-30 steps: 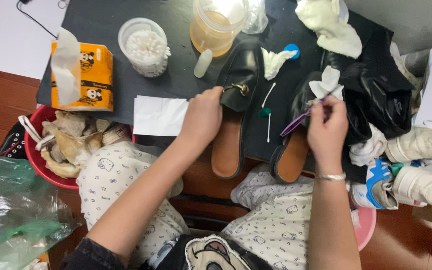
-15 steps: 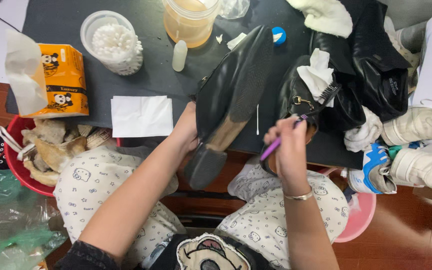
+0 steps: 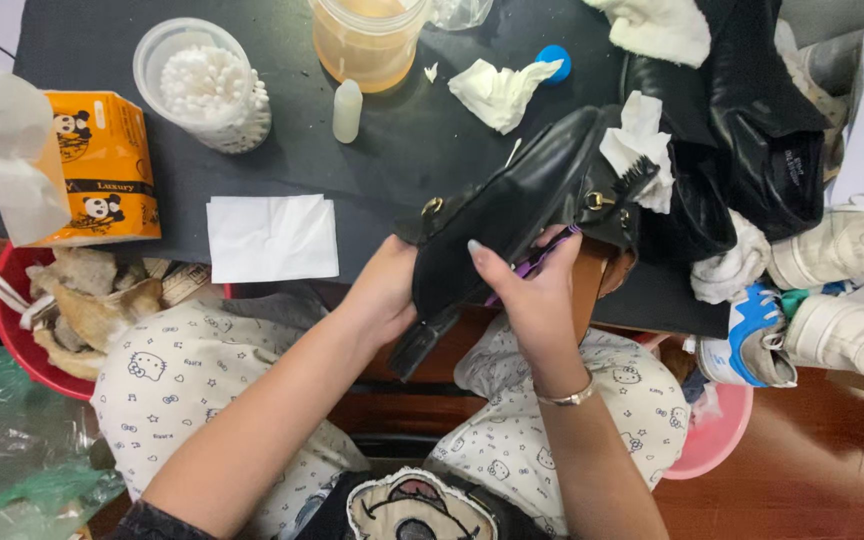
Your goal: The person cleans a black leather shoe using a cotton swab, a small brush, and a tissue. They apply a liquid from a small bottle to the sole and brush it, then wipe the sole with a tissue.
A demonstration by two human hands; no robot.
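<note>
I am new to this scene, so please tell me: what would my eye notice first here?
First, the black shoe in the middle, lifted above the dark mat, with the left hand and right hand gripping it. The right hand also holds a purple brush. At the far left stands an orange tissue box.

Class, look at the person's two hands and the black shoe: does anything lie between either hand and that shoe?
Nothing visible does. The left hand grips the black shoe directly near its heel, and the right hand presses against it too, with a purple-handled brush pinched in the right fingers.
</note>
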